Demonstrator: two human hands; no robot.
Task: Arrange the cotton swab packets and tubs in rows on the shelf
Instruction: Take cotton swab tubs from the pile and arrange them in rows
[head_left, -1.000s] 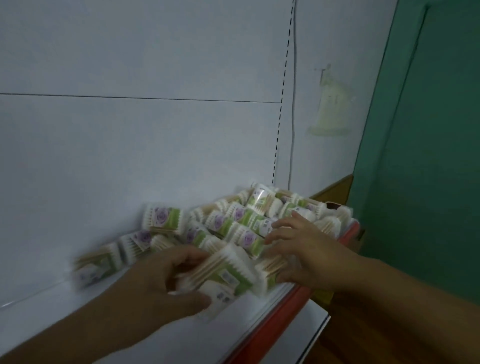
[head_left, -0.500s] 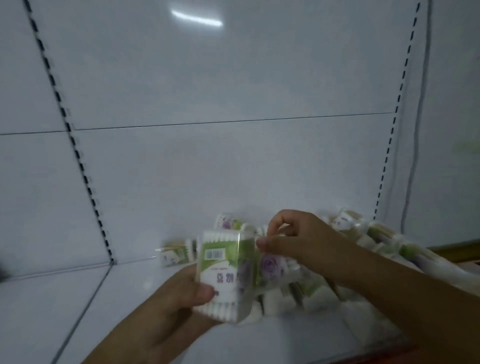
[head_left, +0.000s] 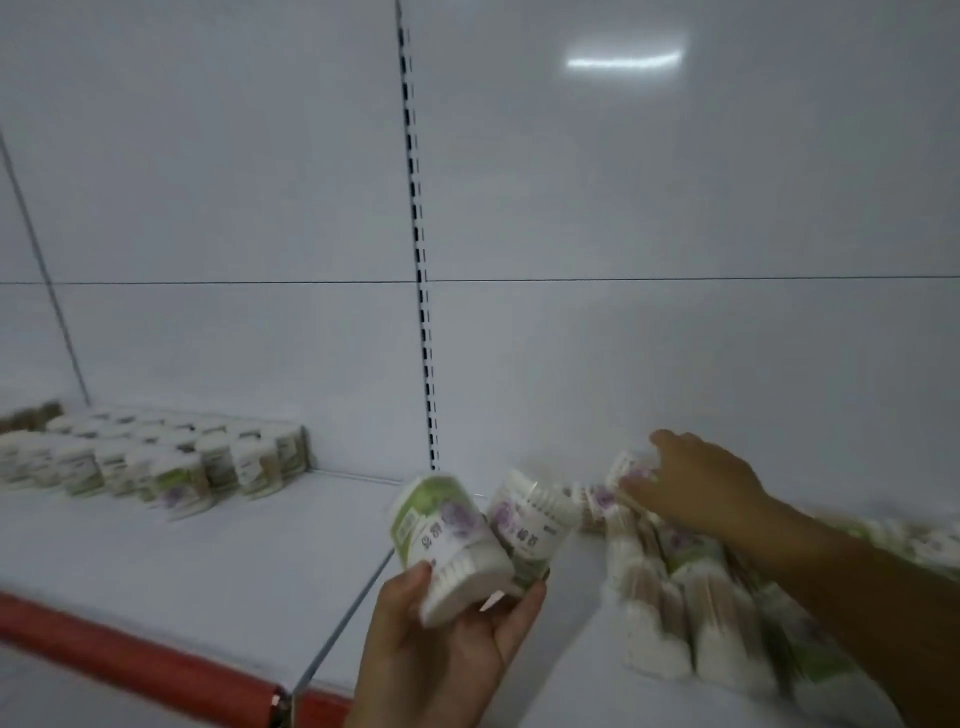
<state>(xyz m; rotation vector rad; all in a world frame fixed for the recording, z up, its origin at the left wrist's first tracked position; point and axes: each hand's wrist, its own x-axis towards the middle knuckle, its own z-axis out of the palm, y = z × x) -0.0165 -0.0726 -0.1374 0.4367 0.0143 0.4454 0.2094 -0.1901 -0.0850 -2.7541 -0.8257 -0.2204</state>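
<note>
Holding two swab packs (head_left: 452, 525) at 6 o'clock, left hand (head_left: 447, 654) grip curling round them, right hand (head_left: 696, 483) touching 3 o'clock pile (head_left: 670, 603), grip unclear.

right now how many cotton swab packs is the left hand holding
2. Both sit side by side in the left hand: one cotton swab pack on the thumb side, the other just right of it. A third could hide behind them.

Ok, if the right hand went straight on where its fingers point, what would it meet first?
Likely the purple-labelled packet at the left end of the heap; fingertips of the right hand look at or on it. Past that, the tubs held by the left hand, though blur hides depth.
</note>
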